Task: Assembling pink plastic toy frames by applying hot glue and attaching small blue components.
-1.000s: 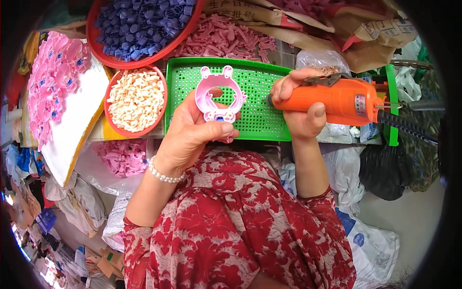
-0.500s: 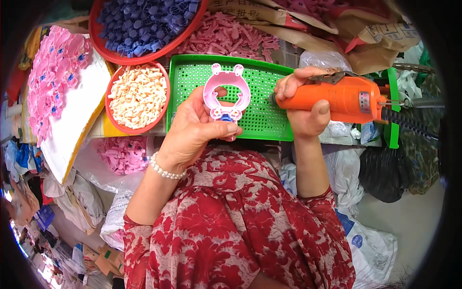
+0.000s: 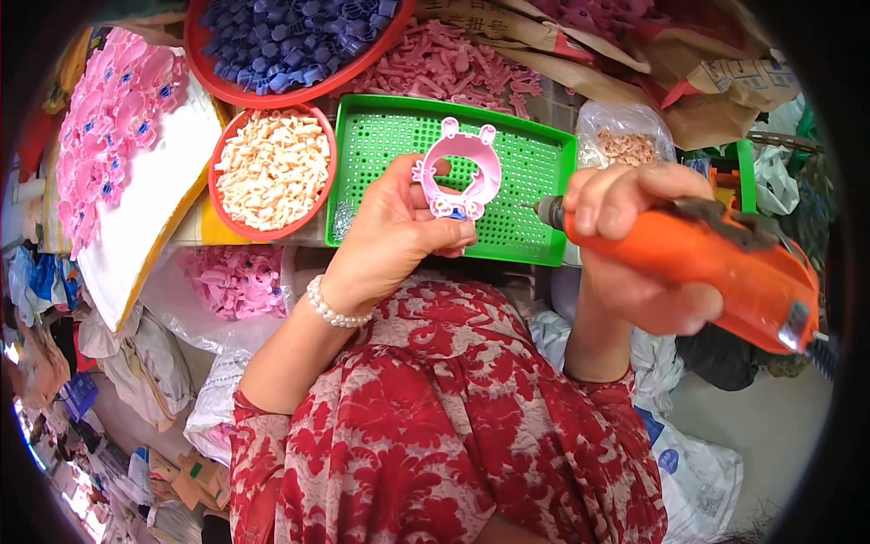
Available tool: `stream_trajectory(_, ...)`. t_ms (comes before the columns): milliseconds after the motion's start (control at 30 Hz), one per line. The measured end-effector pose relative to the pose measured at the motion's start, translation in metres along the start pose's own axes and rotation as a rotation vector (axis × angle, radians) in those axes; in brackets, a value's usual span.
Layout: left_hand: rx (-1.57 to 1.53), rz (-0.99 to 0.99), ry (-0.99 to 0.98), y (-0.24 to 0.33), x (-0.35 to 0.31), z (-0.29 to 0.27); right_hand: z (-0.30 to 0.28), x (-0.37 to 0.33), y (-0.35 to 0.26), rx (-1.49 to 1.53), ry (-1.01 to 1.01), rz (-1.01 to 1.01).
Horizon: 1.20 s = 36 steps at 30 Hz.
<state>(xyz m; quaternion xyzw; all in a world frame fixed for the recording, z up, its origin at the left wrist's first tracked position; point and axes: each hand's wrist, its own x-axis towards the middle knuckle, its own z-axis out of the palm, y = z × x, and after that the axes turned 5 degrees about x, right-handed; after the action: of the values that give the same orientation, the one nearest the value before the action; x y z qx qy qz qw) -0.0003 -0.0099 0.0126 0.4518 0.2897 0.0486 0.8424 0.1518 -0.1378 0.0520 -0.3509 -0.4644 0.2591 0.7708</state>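
My left hand (image 3: 399,218) grips a pink plastic ring-shaped part (image 3: 494,172) with two ear-like tabs on top. Thumb and fingers pinch its lower edge, where a small blue piece (image 3: 459,215) shows. To the right, my right hand (image 3: 639,240) is wrapped round an orange electric screwdriver (image 3: 716,263), its dark tip pointing left toward the pink part but apart from it. Beneath both lies a green perforated tray (image 3: 535,252); some small metal screws (image 3: 343,220) seem to lie in its left corner.
A red bowl of cream-coloured pieces (image 3: 272,172) stands left of the tray, with a larger red basin of blue pieces (image 3: 294,41) behind it. Pink parts (image 3: 453,68) are heaped at the back. More pink parts (image 3: 118,136) cover a white board at the left. A clear bag (image 3: 625,136) sits at the right.
My right hand has moved right and turned the screwdriver, so its rear end now tilts lower right. My left hand with the pink part has shifted slightly right in view.
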Motion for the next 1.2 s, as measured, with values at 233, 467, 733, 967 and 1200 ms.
stream_trajectory(233, -0.029, 0.013, -0.012, 0.0, 0.0, 0.0, 0.015, 0.01, 0.002, 0.11, -0.22, -0.025)
stream_trajectory(467, -0.046, 0.02, -0.023, -0.001, 0.001, -0.001, 0.024, 0.006, 0.012, 0.083, -0.124, 0.037)
stream_trajectory(733, -0.016, 0.022, 0.041, -0.001, -0.001, 0.002, 0.034, 0.0, 0.022, 0.046, 0.031, 0.143)
stream_trajectory(967, -0.047, 0.086, 0.073, -0.007, 0.001, 0.003, 0.028, 0.001, 0.027, 0.009, -0.03, 0.119)
stream_trajectory(1200, -0.082, 0.118, 0.054, -0.008, 0.004, -0.001, 0.022, 0.005, 0.019, 0.108, -0.069, 0.022)
